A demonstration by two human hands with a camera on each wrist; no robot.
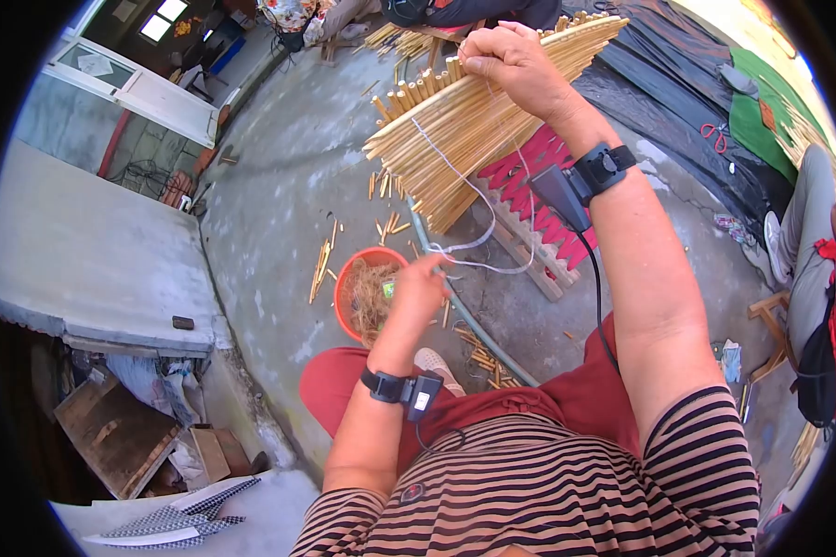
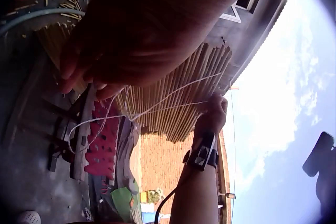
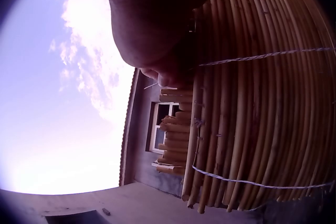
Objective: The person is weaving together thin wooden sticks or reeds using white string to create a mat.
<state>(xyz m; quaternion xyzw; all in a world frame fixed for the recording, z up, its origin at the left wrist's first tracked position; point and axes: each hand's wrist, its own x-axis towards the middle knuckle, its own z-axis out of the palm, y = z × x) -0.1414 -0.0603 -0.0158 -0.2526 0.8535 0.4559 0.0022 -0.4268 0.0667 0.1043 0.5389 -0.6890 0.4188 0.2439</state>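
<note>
A mat of straight yellow stalks (image 1: 478, 125) stands tilted on a low wooden support, with thin cord stitched across its face in the right wrist view. At its top edge, my right hand (image 1: 514, 67) has its fingers curled, pinching a thin string. Lower down, my left hand (image 1: 418, 295) holds the looped white cord (image 1: 492, 266) near the orange bucket. From there the cord runs up to the stalks. In the left wrist view, my left hand (image 2: 142, 35) hangs over the cord, its grip partly in shadow.
Dry fibre fills the orange bucket (image 1: 342, 306). A green hose (image 1: 478, 330) and cut stalk pieces (image 1: 483, 357) lie on the concrete. Pink jagged fabric (image 1: 539, 190) covers the wooden support. Dark sheeting (image 1: 655, 88) lies at the right, with red scissors (image 1: 714, 137). Other people sit nearby.
</note>
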